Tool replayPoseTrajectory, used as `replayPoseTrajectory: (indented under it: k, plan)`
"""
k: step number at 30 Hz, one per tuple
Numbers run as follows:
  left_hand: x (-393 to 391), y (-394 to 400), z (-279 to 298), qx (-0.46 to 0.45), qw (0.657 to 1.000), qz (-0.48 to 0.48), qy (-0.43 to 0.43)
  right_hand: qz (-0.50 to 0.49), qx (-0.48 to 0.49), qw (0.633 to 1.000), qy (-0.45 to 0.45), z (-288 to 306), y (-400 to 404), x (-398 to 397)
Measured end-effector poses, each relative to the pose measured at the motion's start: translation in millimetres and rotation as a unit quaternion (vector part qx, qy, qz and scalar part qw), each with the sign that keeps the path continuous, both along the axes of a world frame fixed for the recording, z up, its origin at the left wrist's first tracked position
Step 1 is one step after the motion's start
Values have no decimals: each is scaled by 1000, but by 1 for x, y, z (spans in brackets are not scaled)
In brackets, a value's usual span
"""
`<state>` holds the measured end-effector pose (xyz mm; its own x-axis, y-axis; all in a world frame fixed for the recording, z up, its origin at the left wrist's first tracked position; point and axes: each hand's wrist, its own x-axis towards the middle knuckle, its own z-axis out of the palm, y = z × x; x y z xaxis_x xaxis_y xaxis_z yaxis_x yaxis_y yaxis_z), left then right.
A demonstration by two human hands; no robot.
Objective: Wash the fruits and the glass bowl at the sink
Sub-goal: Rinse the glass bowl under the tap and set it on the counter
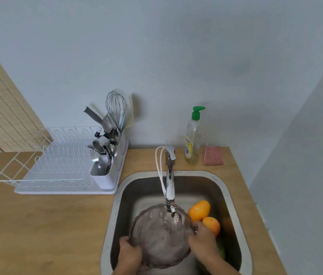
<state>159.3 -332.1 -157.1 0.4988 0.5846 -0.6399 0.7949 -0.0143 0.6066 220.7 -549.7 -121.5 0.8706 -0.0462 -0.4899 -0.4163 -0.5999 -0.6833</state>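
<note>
Wooden counter (pixel 47 225), steel sink (pixel 234 205), grey wall (pixel 176 56)

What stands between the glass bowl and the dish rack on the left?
Nothing visible. Both hands, left hand and right hand, grip the glass bowl in the sink; bare counter lies before the dish rack.

Single head-worn view — taken from above the counter, facing forward and steeply down. The sink (pixel 176 187) fills the lower centre, close to the lens; the left hand (pixel 130 253) at 7 o'clock and the right hand (pixel 202 241) at 5 o'clock enter from the bottom edge. Wide-angle bowing bends the wall (pixel 156 56) at 12 o'clock and the countertop (pixel 47 225) — with the dish rack (pixel 57 165) at 10 o'clock lying farther off. There is only this one view.
</note>
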Motion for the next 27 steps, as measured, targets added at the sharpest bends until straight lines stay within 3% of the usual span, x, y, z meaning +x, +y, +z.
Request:
replayPoseTrajectory:
  k: [3,5,10,14,21,23,25,27]
  plan:
    - [2,7,10,-25,998,33,-45,15,-21,995,-99,53,6,40]
    - [1,8,18,-31,997,42,-59,5,28,991,-128,87,20,77]
    - [1,12,3,6,1000,-11,-17,-49,152,987,-10,128,66,163]
    - [-2,-3,22,-6,999,17,-31,-70,201,974,76,129,83,189]
    - [16,-7,-72,-121,983,104,-96,-79,275,956,58,135,84,192]
    - [16,-18,-48,-133,978,124,-106,-50,225,973,-32,131,75,171]
    - [15,-20,-46,-136,975,132,-119,4,77,982,-174,103,55,134]
    - [16,-21,-47,-132,974,133,-127,115,-82,948,-287,54,33,89]
